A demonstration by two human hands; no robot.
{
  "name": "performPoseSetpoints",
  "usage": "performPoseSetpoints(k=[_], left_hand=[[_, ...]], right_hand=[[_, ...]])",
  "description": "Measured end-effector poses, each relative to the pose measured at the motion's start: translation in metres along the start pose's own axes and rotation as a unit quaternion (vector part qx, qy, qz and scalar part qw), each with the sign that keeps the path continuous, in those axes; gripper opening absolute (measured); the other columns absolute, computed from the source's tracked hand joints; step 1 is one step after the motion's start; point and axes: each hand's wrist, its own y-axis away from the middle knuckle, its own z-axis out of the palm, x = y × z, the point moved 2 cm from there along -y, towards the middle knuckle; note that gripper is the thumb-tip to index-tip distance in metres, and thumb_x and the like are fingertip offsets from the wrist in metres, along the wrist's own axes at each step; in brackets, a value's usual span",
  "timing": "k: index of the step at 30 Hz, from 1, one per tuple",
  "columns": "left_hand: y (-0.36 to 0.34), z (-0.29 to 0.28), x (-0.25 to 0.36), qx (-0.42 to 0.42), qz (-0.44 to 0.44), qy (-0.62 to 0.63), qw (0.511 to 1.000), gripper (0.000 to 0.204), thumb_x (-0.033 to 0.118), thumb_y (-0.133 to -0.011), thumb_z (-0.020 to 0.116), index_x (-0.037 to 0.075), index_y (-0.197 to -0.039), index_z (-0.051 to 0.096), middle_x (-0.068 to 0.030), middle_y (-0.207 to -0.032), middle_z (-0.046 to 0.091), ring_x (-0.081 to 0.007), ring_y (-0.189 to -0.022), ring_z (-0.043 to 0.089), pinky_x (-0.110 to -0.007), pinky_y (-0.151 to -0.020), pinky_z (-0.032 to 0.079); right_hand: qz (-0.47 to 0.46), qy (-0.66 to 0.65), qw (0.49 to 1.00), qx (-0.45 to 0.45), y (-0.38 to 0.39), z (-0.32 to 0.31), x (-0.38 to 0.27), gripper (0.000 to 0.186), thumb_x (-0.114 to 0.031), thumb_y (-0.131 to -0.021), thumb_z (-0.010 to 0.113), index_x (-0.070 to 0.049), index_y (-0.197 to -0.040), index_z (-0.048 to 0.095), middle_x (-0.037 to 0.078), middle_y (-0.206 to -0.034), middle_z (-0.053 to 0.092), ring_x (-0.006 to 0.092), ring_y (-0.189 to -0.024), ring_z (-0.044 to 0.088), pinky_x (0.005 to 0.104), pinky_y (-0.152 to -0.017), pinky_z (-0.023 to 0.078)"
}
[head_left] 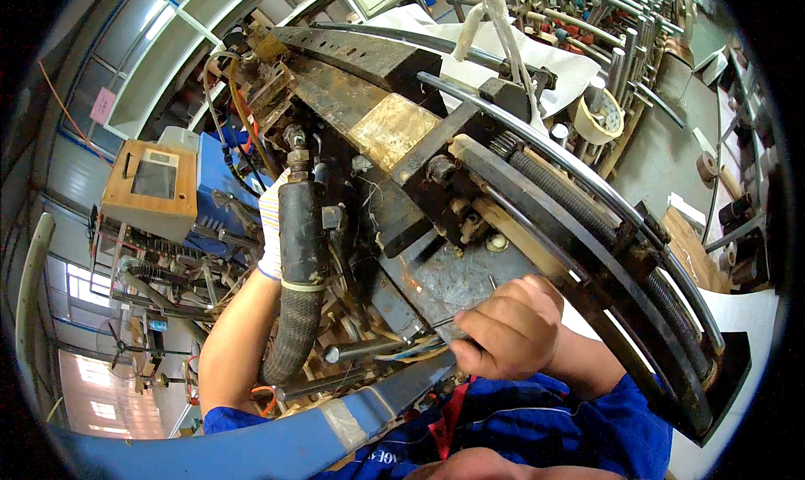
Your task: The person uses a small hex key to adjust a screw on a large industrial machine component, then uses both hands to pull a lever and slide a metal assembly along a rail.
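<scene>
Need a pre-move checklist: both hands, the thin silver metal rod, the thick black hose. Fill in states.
1. Left hand gloved: ok, white striped glove with blue edge.
2. Right hand gloved: not ok, bare.
3. Right hand closed on thin silver metal rod: ok, fingers curled shut.
4. Rod's far end seated: cannot tell, too small to make out.
5. Left hand's grip: cannot tell, partly hidden behind thick black hose.
6. Narrow pale band around hose: ok, in place.
</scene>
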Motion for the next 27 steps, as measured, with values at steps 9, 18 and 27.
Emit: performPoseSetpoints(k=[9,18,27], left_hand=[[-0.019,-0.034,-0.037,-0.018,-0.103,0.2,0.974,0.018,0.025,-0.106,0.057,0.008,-0.107,0.063,-0.0049,-0.093,0.065,-0.0173,-0.079,0.062,-0.033,-0.067,0.053],[-0.006,0.012,-0.017,0.039,-0.104,0.258,0.96,0.016,0.015,-0.108,0.054,0.006,-0.112,0.067,0.0001,-0.089,0.066,-0.0084,-0.07,0.061,-0.024,-0.062,0.054],[-0.004,-0.018,-0.013,0.039,-0.055,0.059,0.996,0.017,0.012,-0.109,0.054,0.006,-0.115,0.069,0.0038,-0.086,0.064,-0.0054,-0.069,0.058,-0.022,-0.061,0.051]], right_hand=[[0.026,-0.01,1.0,0.006,0.002,0.002,-0.001,0.022,-0.028,-0.071,0.079,-0.011,-0.085,0.073,0.001,-0.072,0.065,0.0198,-0.059,0.058,0.033,-0.053,0.041],[0.012,0.001,1.0,-0.001,0.001,0.001,0.0,0.024,-0.028,-0.07,0.079,-0.01,-0.084,0.073,0.001,-0.072,0.065,0.0197,-0.058,0.058,0.0332,-0.053,0.041],[0.018,-0.003,1.0,0.014,0.001,0.003,-0.001,0.025,-0.028,-0.069,0.079,-0.01,-0.085,0.073,0.001,-0.071,0.064,0.0196,-0.057,0.057,0.0333,-0.052,0.039]])
